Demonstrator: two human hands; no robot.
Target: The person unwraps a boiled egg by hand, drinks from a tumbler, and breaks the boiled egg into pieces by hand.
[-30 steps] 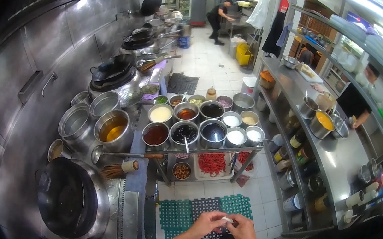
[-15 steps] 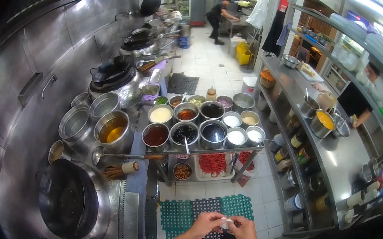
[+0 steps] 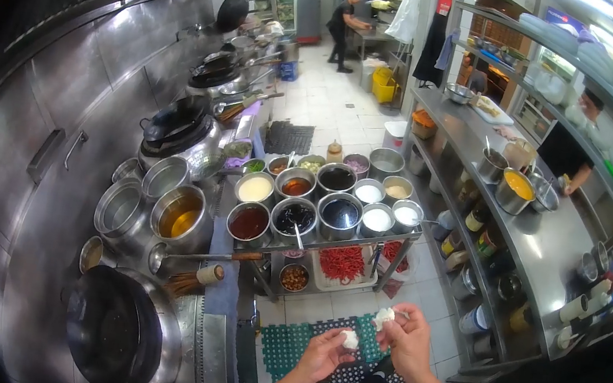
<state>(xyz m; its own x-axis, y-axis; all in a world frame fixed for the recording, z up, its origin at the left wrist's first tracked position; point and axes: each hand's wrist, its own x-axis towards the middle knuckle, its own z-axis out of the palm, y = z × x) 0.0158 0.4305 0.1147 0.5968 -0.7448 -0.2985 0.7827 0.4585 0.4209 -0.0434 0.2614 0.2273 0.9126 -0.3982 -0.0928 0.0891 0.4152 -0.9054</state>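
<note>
Low in the view, my left hand [image 3: 322,356] pinches a small white crumpled piece [image 3: 350,340] between thumb and fingers. Higher and to the right, my right hand [image 3: 408,340] grips another small white piece [image 3: 383,318] at its fingertips. The two hands are apart, in front of my grey-clad torso and over the green and black floor mats [image 3: 288,344]. What the white pieces are made of is too small to tell. Beyond my hands stands a metal cart [image 3: 331,243] with several pots of sauces and powders.
A black wok [image 3: 114,329], a ladle [image 3: 178,254] and a bamboo brush [image 3: 190,281] are at the left. Red chillies [image 3: 342,263] lie under the cart. Steel shelving [image 3: 473,221] runs along the right, with a person [image 3: 563,152] behind it. Another person [image 3: 341,29] stands far back.
My hands were together at one white item; now they are apart, each with a white piece. My right hand has risen and moved right. The far person stands more upright.
</note>
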